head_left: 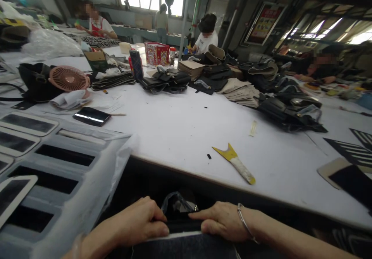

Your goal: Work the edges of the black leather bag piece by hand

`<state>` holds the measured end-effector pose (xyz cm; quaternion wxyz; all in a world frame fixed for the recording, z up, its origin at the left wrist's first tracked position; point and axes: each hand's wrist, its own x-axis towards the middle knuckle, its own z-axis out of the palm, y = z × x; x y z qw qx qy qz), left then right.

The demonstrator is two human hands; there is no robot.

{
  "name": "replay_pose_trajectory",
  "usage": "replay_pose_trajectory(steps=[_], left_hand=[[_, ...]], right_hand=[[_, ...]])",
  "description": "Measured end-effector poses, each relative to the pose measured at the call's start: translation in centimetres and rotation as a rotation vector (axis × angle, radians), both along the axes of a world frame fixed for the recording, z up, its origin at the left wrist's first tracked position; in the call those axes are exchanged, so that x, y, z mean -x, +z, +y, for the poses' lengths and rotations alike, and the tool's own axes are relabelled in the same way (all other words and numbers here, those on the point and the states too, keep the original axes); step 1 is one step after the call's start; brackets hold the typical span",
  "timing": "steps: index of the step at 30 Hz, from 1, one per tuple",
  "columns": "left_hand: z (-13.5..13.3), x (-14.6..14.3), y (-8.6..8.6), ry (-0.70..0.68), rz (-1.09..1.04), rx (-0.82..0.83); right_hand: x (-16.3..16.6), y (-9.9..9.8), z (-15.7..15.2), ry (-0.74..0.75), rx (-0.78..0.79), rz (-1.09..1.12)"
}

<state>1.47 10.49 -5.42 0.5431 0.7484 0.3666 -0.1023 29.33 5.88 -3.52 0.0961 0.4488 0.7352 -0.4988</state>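
Note:
Below the table's front edge, a dark bag [177,246] with a pale strip along its upper edge lies close to my body. My left hand [142,219] closes on the bag's top edge from the left, thumb pointing inward. On the opposite side, my right hand [222,221] grips the same edge, with its index finger stretched along it and the thumb below. Between the hands, a clear plastic-wrapped loop [178,203] with a small metal fitting rises behind the edge. The lower part of the bag runs out of view.
A white worktable [174,131] spreads ahead, with a yellow forked tool [235,162] near its edge. Grey sheeting with pale-rimmed dark panels [27,123] lies left. Farther back are a phone [92,116], a pink fan [69,78], and piled black bags [286,110]. Several people work beyond.

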Motion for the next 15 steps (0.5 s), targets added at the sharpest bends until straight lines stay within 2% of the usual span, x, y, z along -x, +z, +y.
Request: replay_pose_trajectory(steps=[2,5,7,9,12,13,15], left_hand=[[0.0,-0.5,0.2,-0.017,0.046,-0.026],[-0.9,-1.1,0.2,0.019,0.045,-0.182],[-2.2,-1.6,-0.1,0.085,-0.014,-0.295],[-3.9,-2.4,-0.4,0.106,-0.087,-0.346],[-6.2,-4.5,-0.9,-0.039,-0.147,-0.371],[-6.9,-5.3,-1.1,-0.108,-0.144,-0.396],[-7.7,-7.0,-1.7,-0.232,-0.101,-0.443]], right_hand=[[0.3,-0.4,0.0,-0.075,-0.006,0.031],[-0.5,-1.5,0.0,-0.252,-0.011,0.161],[-1.8,-2.9,-0.8,-0.455,-0.035,0.276],[-2.9,-5.0,-2.8,-0.777,-0.096,0.373],[-2.3,-9.0,-7.3,-1.291,-0.169,0.401],[-1.3,-10.4,-8.7,-1.4,-0.153,0.395],[1.4,-12.4,-10.9,-1.476,-0.095,0.449]])
